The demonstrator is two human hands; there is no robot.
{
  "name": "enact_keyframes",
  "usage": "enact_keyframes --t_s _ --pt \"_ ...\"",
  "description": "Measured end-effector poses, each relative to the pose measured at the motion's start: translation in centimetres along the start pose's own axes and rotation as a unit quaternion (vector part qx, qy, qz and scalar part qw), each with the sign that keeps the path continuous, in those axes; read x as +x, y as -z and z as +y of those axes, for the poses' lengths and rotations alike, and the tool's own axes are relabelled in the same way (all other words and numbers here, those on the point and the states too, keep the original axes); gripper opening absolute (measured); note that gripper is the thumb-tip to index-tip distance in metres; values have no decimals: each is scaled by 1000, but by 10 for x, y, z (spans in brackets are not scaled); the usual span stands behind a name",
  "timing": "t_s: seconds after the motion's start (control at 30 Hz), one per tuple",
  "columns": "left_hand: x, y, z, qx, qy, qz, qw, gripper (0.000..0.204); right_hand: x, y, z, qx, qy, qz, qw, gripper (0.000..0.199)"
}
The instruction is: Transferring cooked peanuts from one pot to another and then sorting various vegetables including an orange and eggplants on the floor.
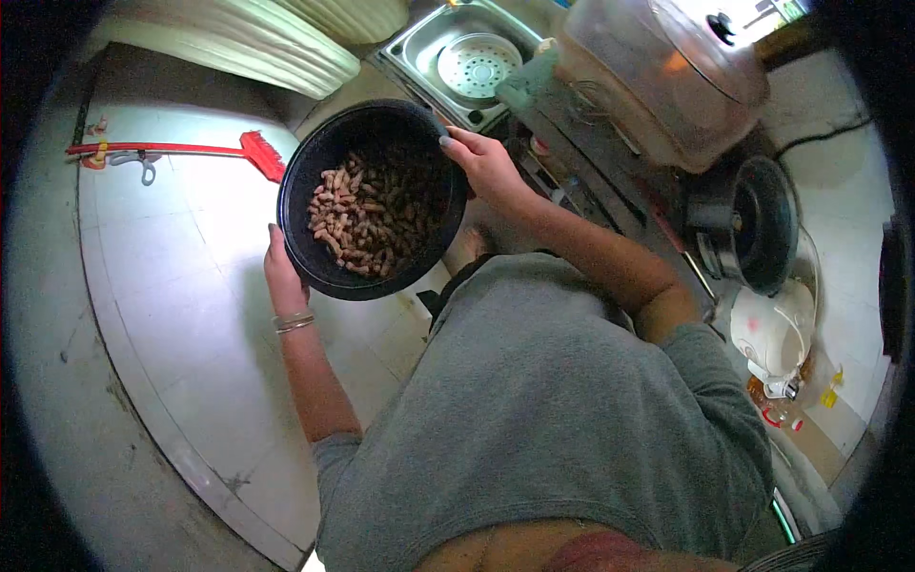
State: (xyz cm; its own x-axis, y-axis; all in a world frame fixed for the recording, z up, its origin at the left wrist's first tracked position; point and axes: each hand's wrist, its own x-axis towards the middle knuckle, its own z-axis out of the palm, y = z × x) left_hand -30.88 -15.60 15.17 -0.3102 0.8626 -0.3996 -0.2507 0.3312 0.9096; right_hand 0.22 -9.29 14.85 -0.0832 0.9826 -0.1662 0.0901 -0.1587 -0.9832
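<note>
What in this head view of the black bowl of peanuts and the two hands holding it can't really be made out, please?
- Left hand: palm and fingers hidden under the black bowl rim.
- Bowl's bottom: covered by the peanuts.
- Right hand: fingertips curl over the rim, so grip inside is unclear.
- Sink: partly blocked by the bowl and the blurred pot.

A bowl [372, 214] sat between the two hands, the left hand [283, 276] at its lower left rim and the right hand [486, 162] on its upper right rim. Peanuts [367, 214] lay inside the bowl. Beyond the right hand was a sink [424, 43] holding a strainer [477, 65]. A broom [181, 150] lay on the floor [191, 315], well left of the left hand. A pot [762, 224] stood on the counter [839, 200], far right of the right hand.
</note>
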Motion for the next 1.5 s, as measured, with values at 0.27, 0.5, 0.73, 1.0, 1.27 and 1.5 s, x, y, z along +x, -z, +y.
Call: enact_keyframes --t_s 0.27,0.5,0.73,1.0,1.27,1.5 --pt "117 16 -15 1 -14 -47 999 41 80 -33 50 -35 -25 89 995 43" --pt "189 -59 11 31 55 -122 990 34 115 9 86 11 -71 146 987 39" --pt "252 -111 33 124 94 -180 971 30 155 27 132 135 -137 128 973 40" --pt "319 -179 26 287 89 -208 931 33 185 36 152 138 -180 214 950 41" --pt "396 -229 -9 332 159 -321 873 32 196 29 225 106 -222 321 914 39" --pt "424 -262 -29 383 208 -390 811 28 197 -3 237 50 -370 355 857 40"
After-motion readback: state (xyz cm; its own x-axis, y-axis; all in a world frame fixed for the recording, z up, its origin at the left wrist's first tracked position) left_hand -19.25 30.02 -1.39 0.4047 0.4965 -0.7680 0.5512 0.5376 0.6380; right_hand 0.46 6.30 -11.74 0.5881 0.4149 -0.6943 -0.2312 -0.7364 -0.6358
